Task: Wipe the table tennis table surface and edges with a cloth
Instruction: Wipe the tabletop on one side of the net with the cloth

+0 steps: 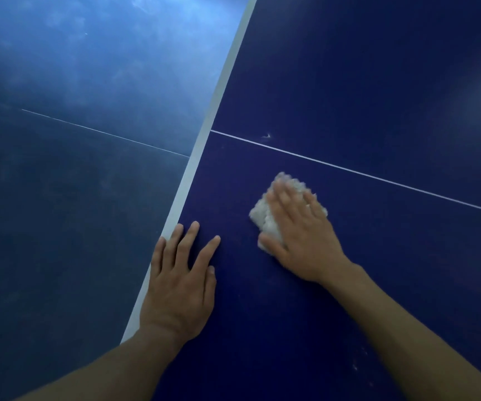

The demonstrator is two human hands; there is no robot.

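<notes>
Flat right hand (300, 238), fingers straight, presses the fluffy white cloth (265, 224) right of the white edge stripe (204, 140) on the dark blue tabletop (349, 82); the open left hand (181, 285) touches that stripe

Left hand (180, 282) is lying flat, fingers (188, 240) spread, straight. Right hand (300, 235) is pressing palm-down, its fingers extended, slightly blurred.

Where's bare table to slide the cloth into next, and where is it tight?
Bare blue table lies beyond the thin white line, and also between that line and the right forearm. Tight spot: the gap between the left hand, flat beside the white stripe, and the right hand pressing the cloth.
</notes>
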